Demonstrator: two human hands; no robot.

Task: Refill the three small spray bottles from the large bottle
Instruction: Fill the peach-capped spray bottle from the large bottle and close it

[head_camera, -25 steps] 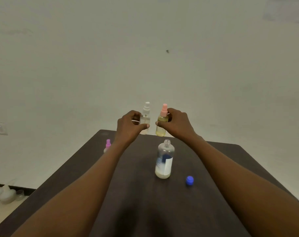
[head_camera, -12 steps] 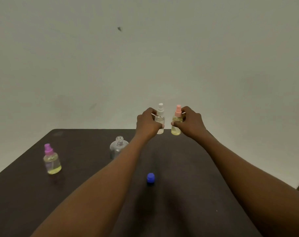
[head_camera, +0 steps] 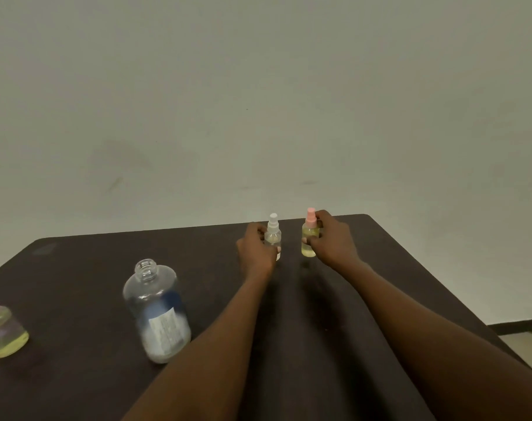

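Dark counter [head_camera: 85, 268]: left hand [head_camera: 255, 253] grasps the white-capped bottle [head_camera: 272, 233], right hand [head_camera: 331, 243] the pink-capped bottle [head_camera: 308, 241], probably to steady both upright; large bottle [head_camera: 156, 311] stands uncapped

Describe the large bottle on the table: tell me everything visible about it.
The large bottle is clear and plastic-looking, with rounded shoulders and a threaded neck that stands open, uncapped. A white and blue label covers its lower body; blur hides its fill level. It stands upright on the dark table. The left forearm passes close by its lower right; contact cannot be told.
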